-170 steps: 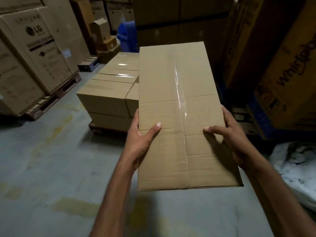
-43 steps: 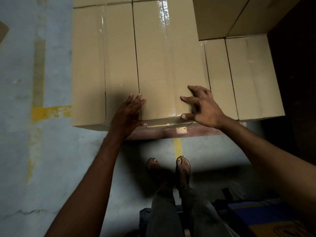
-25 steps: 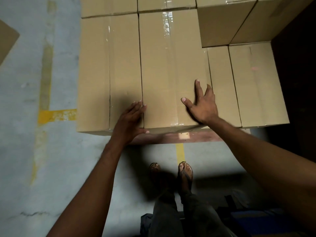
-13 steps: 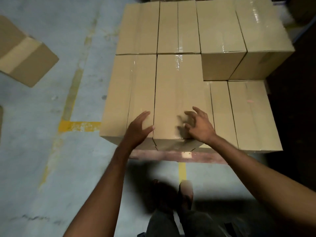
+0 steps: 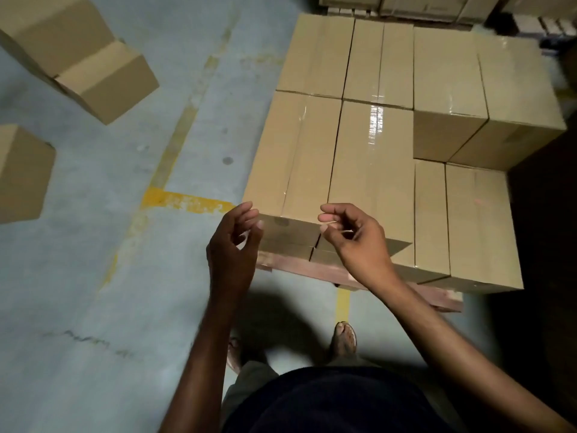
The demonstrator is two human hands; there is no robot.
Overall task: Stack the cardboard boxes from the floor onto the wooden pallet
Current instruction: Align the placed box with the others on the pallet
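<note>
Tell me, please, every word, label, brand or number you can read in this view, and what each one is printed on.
No text here can be read.
Stacked boxes on the pallet: plain cardboard with clear tape, no print.
Floor boxes at left: plain, no print.
Far cartons at the top edge: too small and dim to tell whether they carry any print.
Yellow floor line: paint only, no lettering.

Matt brown cardboard is seen on the stacked boxes (image 5: 368,170), sealed with glossy clear tape (image 5: 376,123). Rough reddish wood forms the pallet (image 5: 327,271); the floor (image 5: 109,292) is dull, stained concrete.
</note>
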